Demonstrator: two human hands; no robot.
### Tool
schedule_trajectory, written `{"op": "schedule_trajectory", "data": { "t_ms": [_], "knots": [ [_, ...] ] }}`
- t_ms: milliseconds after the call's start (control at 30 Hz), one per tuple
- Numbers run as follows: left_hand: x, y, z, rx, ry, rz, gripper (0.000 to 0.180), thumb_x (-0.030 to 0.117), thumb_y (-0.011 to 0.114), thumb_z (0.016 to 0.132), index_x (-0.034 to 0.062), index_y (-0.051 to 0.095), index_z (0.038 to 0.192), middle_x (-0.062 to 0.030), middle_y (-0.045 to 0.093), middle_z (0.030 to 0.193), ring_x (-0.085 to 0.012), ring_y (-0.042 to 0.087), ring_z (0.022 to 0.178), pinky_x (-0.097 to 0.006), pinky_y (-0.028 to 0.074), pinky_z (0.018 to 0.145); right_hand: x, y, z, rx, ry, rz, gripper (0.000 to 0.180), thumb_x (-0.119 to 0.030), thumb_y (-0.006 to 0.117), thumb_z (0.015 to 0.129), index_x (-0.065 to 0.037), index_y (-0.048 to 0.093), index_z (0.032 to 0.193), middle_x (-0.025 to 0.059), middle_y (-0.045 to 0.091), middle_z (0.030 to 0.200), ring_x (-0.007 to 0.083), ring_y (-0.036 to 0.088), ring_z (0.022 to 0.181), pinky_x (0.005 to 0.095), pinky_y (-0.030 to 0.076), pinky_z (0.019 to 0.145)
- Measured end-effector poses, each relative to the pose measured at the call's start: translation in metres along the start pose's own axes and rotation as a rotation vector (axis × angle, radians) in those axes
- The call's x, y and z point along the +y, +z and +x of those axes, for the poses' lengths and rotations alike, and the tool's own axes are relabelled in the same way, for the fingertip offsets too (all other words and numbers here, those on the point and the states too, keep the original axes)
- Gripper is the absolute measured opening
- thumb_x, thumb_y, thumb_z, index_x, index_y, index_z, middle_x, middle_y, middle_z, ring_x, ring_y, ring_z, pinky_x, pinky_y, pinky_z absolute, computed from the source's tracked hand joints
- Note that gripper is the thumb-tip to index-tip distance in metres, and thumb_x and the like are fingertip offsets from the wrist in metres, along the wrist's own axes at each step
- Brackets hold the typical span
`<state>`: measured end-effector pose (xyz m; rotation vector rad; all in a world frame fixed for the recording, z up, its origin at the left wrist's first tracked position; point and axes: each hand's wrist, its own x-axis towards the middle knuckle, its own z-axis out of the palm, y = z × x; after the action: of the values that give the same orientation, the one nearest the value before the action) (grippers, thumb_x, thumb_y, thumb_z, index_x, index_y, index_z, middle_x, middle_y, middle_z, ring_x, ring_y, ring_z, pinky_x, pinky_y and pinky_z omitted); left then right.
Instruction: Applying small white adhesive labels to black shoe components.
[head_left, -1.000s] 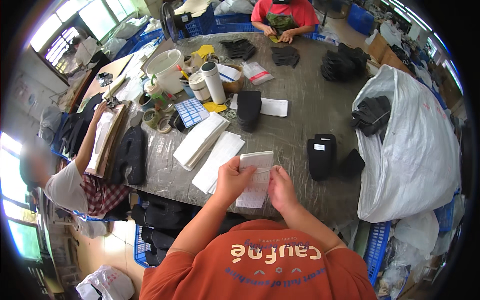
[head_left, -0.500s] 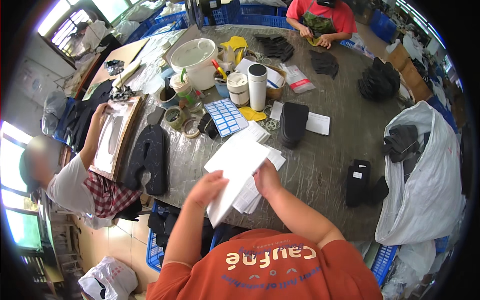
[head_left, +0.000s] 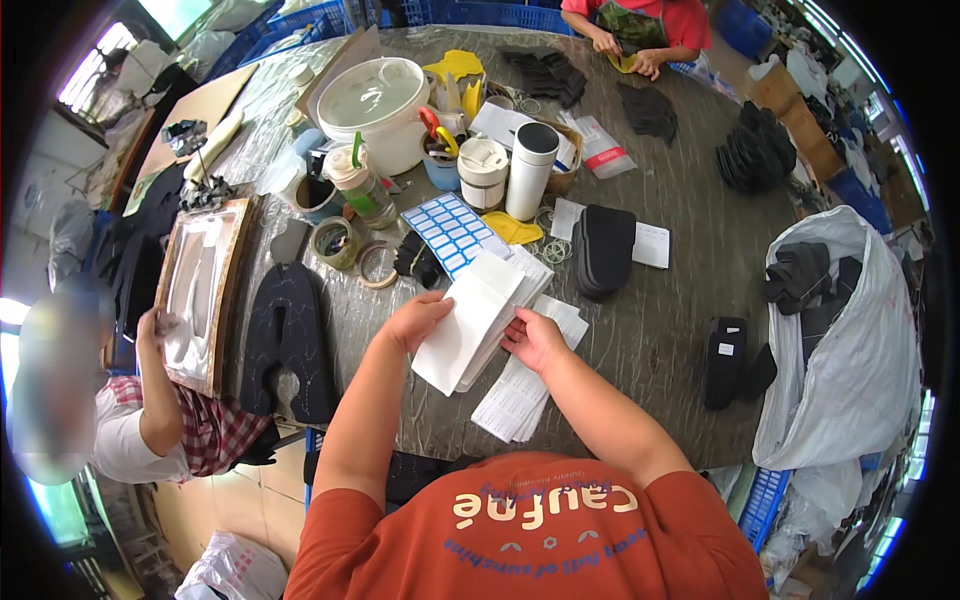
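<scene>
hands: we see our left hand (head_left: pixel 418 318) and right hand (head_left: pixel 533 338) both closed on a stack of white paper sheets (head_left: pixel 478 320), one at each side edge.
paper stack: it is lifted and tilted over the worktop (head_left: pixel 660 330), its far end pointing toward the blue label sheet (head_left: pixel 455 232).
left hand: fingers curled round the near left edge of the stack, thumb on top.
right hand: gripping the right edge of the stack, fingers tucked under; we cannot tell how many sheets each hand pinches.
loose sheets: a second pile of printed slips (head_left: pixel 520 395) lies flat on the worktop just under and right of the stack.
past the stack: a white tumbler with black lid (head_left: pixel 530 170) stands beyond the label sheet, a white lidded cup (head_left: pixel 484 172) beside it.
right of the stack: a black shoe insole bundle (head_left: pixel 605 250) lies on a white slip.
left of the stack: tape rolls (head_left: pixel 336 242) and a black cut piece (head_left: pixel 285 335).
others: a person's hand holds a framed board (head_left: pixel 200 290) far left of the stack.
</scene>
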<state>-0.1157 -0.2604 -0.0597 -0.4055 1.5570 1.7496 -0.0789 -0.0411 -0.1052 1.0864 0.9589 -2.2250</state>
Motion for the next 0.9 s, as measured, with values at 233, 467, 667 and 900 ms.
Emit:
{"op": "schedule_trajectory", "data": {
  "t_ms": [233, 467, 667, 900],
  "knots": [
    [0.012, 0.007, -0.02, -0.002, 0.017, -0.05, 0.033, 0.016, 0.05, 0.097, -0.0046, 0.054, 0.122, -0.0133, 0.064, 0.112, -0.0239, 0.063, 0.101, -0.039, 0.049, 0.092, -0.007, 0.014, -0.016, 0.074, 0.019, 0.01, 0.039, -0.033, 0.053, 0.096, -0.008, 0.052, 0.126, 0.0074, 0.058, 0.118, 0.0228, 0.054, 0.106, 0.0412, 0.04, 0.098],
    [0.003, -0.007, -0.021, -0.369, 0.125, -0.5, 0.035, 0.012, 0.046, 0.098, -0.0084, 0.05, 0.127, -0.0176, 0.061, 0.121, -0.0265, 0.061, 0.109, -0.04, 0.047, 0.097, -0.001, 0.005, -0.023, -0.094, -0.114, 0.19, 0.061, -0.052, 0.027, 0.102, -0.01, 0.033, 0.145, 0.0117, 0.04, 0.147, 0.0289, 0.04, 0.134, 0.0455, 0.032, 0.112],
    [0.012, -0.037, -0.031, -0.174, 0.079, -0.361, 0.033, 0.011, 0.046, 0.099, -0.0061, 0.051, 0.126, -0.0157, 0.062, 0.119, -0.0234, 0.063, 0.105, -0.038, 0.049, 0.093, -0.003, -0.004, -0.037, 0.044, -0.083, 0.303, 0.046, -0.056, 0.046, 0.094, -0.014, 0.056, 0.111, 0.0066, 0.062, 0.094, 0.0262, 0.06, 0.081, 0.0464, 0.05, 0.077],
    [0.014, -0.034, -0.026, -0.106, 0.072, -0.153, 0.029, 0.014, 0.051, 0.098, -0.0035, 0.055, 0.12, -0.0099, 0.065, 0.108, -0.0173, 0.064, 0.097, -0.033, 0.051, 0.084, -0.016, -0.011, -0.046, -0.032, -0.056, 0.22, 0.048, -0.06, 0.053, 0.089, -0.015, 0.056, 0.104, 0.0066, 0.057, 0.074, 0.0264, 0.057, 0.067, 0.044, 0.051, 0.068]
  ]
}}
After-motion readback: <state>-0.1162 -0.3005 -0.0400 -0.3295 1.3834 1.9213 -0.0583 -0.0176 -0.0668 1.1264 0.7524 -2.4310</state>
